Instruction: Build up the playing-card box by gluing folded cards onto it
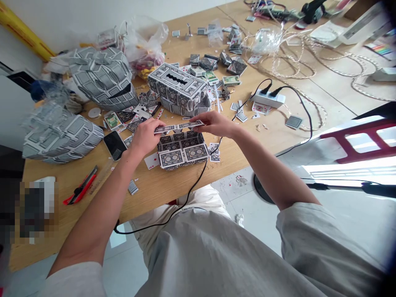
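Note:
A small box made of patterned playing cards [185,156] stands at the table's front edge, its dark inside showing. Above its back side, a flat strip of joined playing cards [178,127] is held nearly level; whether it is attached to the box I cannot tell. My left hand [146,135] pinches the strip's left end, fingers closed. At the right end, my right hand [215,123] grips it between thumb and fingers. Loose cards [152,161] stick out from beside the box. Just behind my hands is a larger card box [177,87] with a dark slot on top.
Left of my hands lie a phone [114,145] and a red utility knife [81,185]. Two woven card baskets [100,76] stand at the back left. A power strip [268,98] is on the right. A black cable [188,196] runs in front of the box.

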A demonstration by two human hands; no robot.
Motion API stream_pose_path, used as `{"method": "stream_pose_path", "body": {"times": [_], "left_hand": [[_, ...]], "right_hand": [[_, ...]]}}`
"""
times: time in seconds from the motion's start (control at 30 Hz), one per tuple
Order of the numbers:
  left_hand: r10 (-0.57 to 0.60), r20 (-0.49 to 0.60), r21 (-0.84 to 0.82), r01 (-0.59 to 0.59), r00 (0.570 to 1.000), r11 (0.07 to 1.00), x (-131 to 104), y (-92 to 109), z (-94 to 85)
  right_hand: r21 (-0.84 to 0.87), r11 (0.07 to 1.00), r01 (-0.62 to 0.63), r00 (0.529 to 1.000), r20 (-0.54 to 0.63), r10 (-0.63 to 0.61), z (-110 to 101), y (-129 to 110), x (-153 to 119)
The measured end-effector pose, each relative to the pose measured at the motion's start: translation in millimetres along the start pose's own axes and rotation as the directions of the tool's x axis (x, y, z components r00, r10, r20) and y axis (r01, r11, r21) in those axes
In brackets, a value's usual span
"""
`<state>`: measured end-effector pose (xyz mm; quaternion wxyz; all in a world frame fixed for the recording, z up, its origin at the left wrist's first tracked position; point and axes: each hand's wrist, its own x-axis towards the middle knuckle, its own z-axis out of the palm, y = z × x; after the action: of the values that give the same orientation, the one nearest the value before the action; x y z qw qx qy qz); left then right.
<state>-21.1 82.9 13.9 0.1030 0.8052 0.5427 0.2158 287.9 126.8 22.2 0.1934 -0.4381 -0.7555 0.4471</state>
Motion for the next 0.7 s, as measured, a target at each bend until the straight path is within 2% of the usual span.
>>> {"method": "stream_pose_path", "body": {"times": [0.27,0.43,0.7], "left_hand": [[0.011,0.033,0.023,-0.012,0.999,1.000,-6,7,0.7],[0.014,0.033,0.028,-0.015,0.999,1.000,-9,9,4.2],[0.000,0.019,0.051,-0.001,1.000,0.999,-13,12,7.0]], "right_hand": [[0.029,1.000,0.012,1.000,0.012,-0.012,-1,10,2],[0.000,0.999,0.037,0.999,0.015,-0.037,-1,10,0],[0.013,1.000,0.005,1.000,0.013,-0.005,1,9,-2]]}}
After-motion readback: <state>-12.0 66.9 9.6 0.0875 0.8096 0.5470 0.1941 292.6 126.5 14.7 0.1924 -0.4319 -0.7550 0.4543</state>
